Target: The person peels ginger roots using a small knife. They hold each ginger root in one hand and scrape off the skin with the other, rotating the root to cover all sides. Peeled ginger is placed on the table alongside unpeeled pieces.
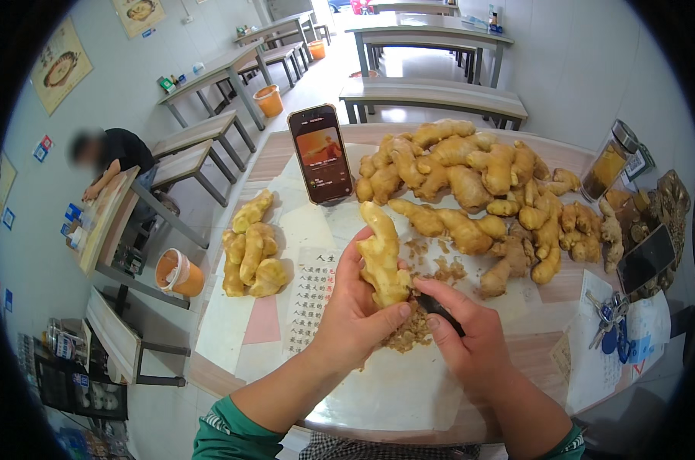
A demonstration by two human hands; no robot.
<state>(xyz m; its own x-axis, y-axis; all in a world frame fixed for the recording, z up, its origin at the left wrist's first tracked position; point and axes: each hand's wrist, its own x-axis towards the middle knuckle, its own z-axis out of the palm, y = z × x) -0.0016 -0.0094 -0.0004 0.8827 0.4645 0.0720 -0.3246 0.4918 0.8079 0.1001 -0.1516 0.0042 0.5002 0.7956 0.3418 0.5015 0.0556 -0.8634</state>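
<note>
My left hand (362, 299) holds a pale, mostly peeled ginger root (380, 253) upright above the table. In my right hand (468, 333) is a small peeler or knife with a black handle (441, 313); its working end meets the lower right side of the root and is partly hidden. Brown peel scraps (411, 333) lie in a heap under my hands, and more peelings (448, 269) are scattered behind. A large pile of unpeeled ginger (468, 167) covers the back of the table. Several paler, peeled pieces (258, 247) rest together at the left.
A phone (323, 155) stands upright with its screen lit. At the right are a glass bottle of amber liquid (609, 164), a second phone (646, 259) and keys (609, 316). A seated person (126, 152) leans on another table at left, near an orange bin (181, 279).
</note>
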